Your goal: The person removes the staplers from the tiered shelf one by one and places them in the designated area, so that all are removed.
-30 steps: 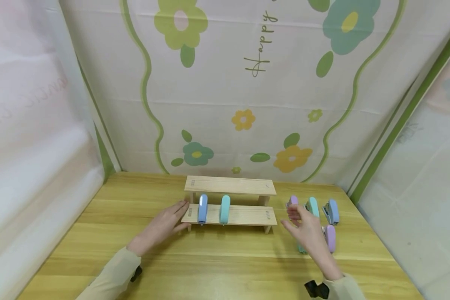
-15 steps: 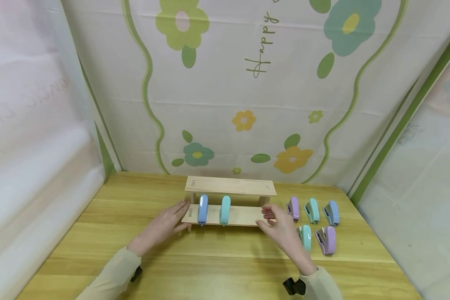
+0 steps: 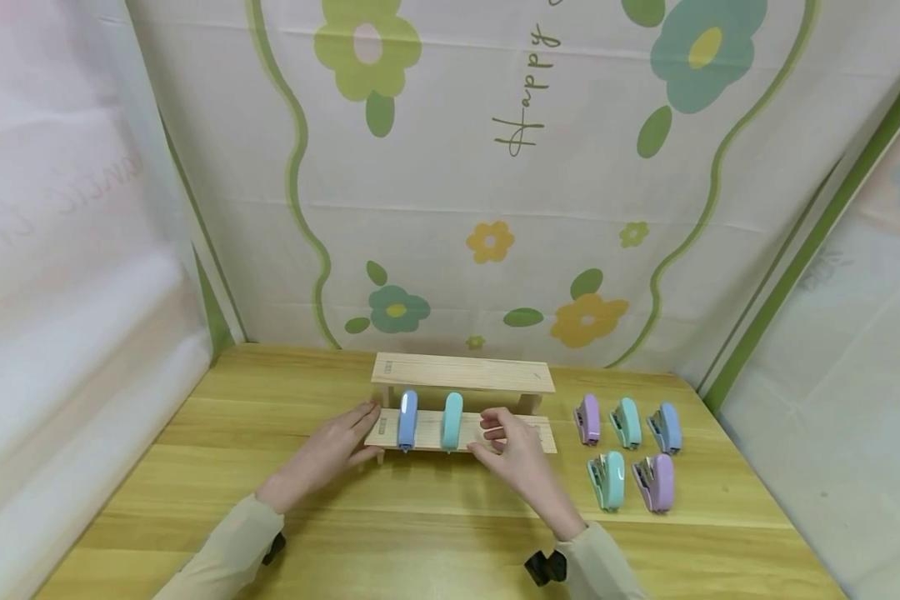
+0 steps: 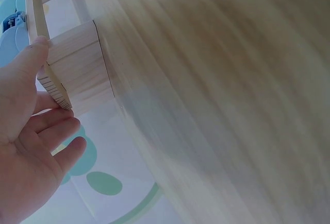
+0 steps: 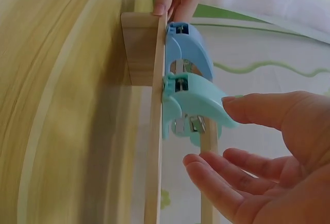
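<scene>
A blue stapler (image 3: 407, 421) and a teal stapler (image 3: 452, 422) stand side by side on the lower board (image 3: 429, 428) of a two-step wooden rack. My left hand (image 3: 330, 446) holds the left end of that board; in the left wrist view the thumb (image 4: 32, 59) lies at its front edge and the fingers lie round its end. Just right of the teal stapler, my right hand (image 3: 521, 458) hovers over the board with its fingers loosely bent and nothing in them. In the right wrist view its thumb (image 5: 263, 108) overlaps the teal stapler's tip; contact is unclear.
On the table to the right stand more staplers in two rows: purple (image 3: 587, 419), teal (image 3: 627, 422) and blue (image 3: 667, 427) behind, teal (image 3: 611, 481) and purple (image 3: 660, 483) in front. The rack's upper board (image 3: 461, 372) rises behind the lower one. A flowered cloth (image 3: 427, 175) hangs behind.
My right hand has moved left, from over the loose staplers on the right to beside the teal stapler on the board. My left hand has stayed at the board's left end.
</scene>
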A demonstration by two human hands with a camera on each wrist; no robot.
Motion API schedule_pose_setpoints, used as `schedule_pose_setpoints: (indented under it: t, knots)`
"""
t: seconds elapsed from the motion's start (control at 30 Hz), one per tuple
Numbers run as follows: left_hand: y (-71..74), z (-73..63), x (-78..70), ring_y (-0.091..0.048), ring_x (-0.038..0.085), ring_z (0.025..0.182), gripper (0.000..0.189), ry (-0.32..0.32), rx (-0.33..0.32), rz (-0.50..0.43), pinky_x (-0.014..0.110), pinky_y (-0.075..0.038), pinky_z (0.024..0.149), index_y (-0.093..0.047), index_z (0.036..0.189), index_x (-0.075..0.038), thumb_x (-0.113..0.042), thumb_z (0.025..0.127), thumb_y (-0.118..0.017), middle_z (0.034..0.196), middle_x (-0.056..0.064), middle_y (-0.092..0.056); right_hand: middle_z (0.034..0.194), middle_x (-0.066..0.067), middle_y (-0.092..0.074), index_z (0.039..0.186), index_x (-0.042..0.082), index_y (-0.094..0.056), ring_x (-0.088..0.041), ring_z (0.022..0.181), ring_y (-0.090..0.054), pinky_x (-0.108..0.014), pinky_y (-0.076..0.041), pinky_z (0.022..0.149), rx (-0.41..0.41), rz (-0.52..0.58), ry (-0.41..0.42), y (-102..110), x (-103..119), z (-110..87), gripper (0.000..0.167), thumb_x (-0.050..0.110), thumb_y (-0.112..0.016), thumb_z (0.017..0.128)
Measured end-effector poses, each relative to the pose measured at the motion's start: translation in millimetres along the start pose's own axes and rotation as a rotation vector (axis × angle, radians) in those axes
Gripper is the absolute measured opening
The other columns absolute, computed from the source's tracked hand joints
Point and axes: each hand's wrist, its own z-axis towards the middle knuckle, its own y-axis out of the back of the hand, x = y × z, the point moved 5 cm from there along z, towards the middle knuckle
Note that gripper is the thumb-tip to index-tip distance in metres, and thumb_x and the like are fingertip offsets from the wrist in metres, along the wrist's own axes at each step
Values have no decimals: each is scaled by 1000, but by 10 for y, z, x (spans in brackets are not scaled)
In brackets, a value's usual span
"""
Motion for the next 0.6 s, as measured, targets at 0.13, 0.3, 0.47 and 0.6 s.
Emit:
schedule_pose_setpoints:
  t: [0.13, 0.3, 0.47, 0.6]
  knots:
    - [0, 6, -3, -63, 39, 120, 67, 5, 17, -7, 45, -58, 97, -56, 133, 11, -32, 86, -76, 135, 28, -59, 108, -22, -69, 116, -4, -62, -32, 94, -71, -39, -65, 82, 17, 8, 11, -95, 25, 35, 41, 8, -79, 82]
    - [0, 12, -6, -62, 39, 121, 67, 9, 30, -9, 45, -58, 98, -55, 133, 11, -33, 87, -75, 135, 28, -59, 111, -23, -68, 118, -6, -60, -34, 94, -71, -37, -65, 78, 35, -6, 30, -177, 35, 71, 46, 13, -80, 82]
    - [1, 16, -12, -62, 39, 121, 67, 3, 23, -6, 45, -58, 98, -56, 133, 11, -33, 86, -76, 135, 28, -59, 112, -22, -68, 121, -5, -60, -34, 94, -71, -41, -65, 80, 52, -3, 0, -233, 7, 91, 52, 20, -82, 82]
    - [1, 12, -13, -63, 39, 120, 67, -5, 7, -4, 45, -59, 97, -56, 132, 11, -32, 85, -77, 134, 28, -60, 113, -22, -68, 122, -4, -60, -34, 94, -71, -42, -65, 80, 57, -3, -2, -260, 6, 103, 54, 23, -82, 81]
